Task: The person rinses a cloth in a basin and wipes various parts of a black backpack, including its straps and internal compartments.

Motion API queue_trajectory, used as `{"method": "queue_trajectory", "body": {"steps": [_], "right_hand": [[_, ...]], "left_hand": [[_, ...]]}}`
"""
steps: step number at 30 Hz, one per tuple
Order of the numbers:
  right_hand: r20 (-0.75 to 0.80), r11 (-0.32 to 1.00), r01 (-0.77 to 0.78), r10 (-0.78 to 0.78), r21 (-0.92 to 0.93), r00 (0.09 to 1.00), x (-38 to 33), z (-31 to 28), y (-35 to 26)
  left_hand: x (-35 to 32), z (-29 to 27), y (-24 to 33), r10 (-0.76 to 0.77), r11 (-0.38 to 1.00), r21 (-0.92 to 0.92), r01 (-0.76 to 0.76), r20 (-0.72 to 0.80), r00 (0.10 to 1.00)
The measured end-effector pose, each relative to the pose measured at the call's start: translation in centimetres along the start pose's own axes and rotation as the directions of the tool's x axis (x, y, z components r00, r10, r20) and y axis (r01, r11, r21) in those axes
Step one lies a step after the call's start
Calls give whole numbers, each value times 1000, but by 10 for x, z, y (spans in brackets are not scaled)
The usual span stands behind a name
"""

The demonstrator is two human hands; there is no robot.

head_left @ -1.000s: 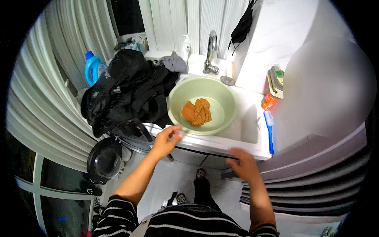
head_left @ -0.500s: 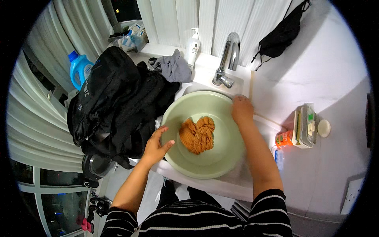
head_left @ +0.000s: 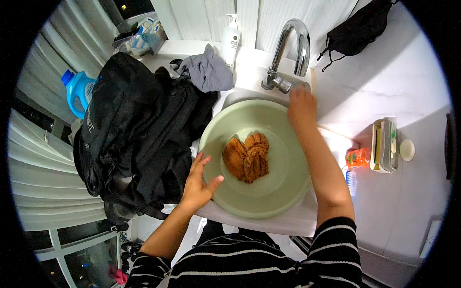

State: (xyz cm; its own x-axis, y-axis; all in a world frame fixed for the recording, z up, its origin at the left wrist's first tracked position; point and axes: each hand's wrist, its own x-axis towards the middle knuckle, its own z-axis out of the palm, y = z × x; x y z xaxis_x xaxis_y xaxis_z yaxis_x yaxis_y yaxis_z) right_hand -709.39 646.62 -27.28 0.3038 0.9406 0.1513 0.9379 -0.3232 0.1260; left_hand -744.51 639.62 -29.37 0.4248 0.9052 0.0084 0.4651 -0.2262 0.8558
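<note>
A pale green basin [head_left: 283, 201] rests in the sink, with a crumpled brown cloth [head_left: 246, 158] lying on its bottom. My left hand [head_left: 199, 185] is at the basin's left rim, thumb and fingers spread apart. Beyond the far right rim, my right hand [head_left: 302, 103] is closed at the knob of the chrome faucet [head_left: 303, 48]; its fingertips are partly hidden. The faucet's spout arches above and behind that hand. No stream of water shows under it.
Left of the basin lies a heap of black clothing [head_left: 139, 134], with a grey cloth [head_left: 207, 72] behind it. A white pump bottle [head_left: 230, 43], blue detergent jug [head_left: 79, 93], orange bottle [head_left: 357, 157], wall-mounted soap holder [head_left: 384, 146], brush [head_left: 351, 181] and hanging black mask [head_left: 360, 29] surround the sink.
My right hand has moved from the basin's right rim up to the faucet knob. My left hand stays by the left rim. The whole view has shifted slightly.
</note>
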Motion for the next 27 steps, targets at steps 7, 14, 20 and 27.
{"method": "queue_trajectory", "body": {"steps": [7, 14, 20, 27], "right_hand": [[337, 920, 300, -374, 252, 864, -137, 24, -96], [534, 872, 260, -465, 416, 706, -110, 21, -78], [425, 208, -375, -314, 903, 849, -145, -60, -2], [464, -620, -460, -169, 636, 870, -238, -86, -1]], "left_hand": [[4, 13, -2, 86, 996, 32, -86, 8, 996], [5, 17, 11, 61, 995, -78, -55, 75, 995], [12, 29, 35, -310, 667, -593, 451, 330, 892], [23, 71, 99, 125, 117, -699, 706, 715, 688]]}}
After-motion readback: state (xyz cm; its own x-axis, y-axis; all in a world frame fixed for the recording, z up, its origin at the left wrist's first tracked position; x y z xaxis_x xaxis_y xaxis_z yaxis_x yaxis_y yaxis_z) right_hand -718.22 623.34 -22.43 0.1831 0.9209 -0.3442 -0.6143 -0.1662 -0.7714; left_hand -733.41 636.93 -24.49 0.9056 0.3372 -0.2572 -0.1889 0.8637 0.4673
